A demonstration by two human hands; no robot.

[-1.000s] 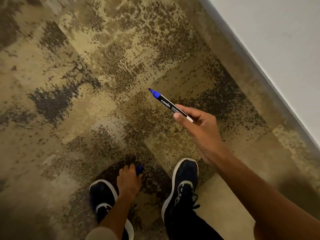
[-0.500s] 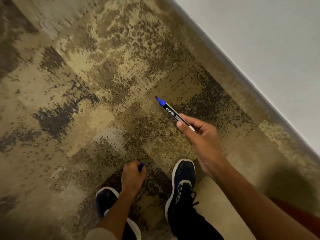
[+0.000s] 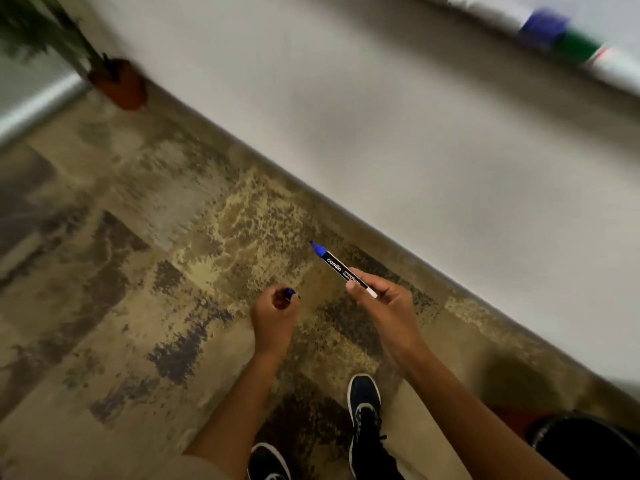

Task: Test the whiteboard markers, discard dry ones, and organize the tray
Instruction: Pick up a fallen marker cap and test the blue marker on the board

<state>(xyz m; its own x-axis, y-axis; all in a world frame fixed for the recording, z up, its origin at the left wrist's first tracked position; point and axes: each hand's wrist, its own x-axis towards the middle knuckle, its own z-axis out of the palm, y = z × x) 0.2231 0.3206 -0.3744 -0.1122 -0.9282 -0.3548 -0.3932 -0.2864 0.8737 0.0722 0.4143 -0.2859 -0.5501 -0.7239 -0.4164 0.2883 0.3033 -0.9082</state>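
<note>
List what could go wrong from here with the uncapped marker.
1. The marker is uncapped in the right hand, tip out over the carpet; a slip might stain it.
2. The grip is a pinch near the marker's tail, so it may tip or drop.
3. The cap is a small thing in the left hand and could be fumbled; left off long, the tip may dry.

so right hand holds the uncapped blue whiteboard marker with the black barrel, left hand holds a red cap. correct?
Not quite: the cap is blue, not red. The head view shows the left hand curled round a small blue cap. The rest holds: the right hand pinches the uncapped blue whiteboard marker with the black barrel, tip exposed.
</note>
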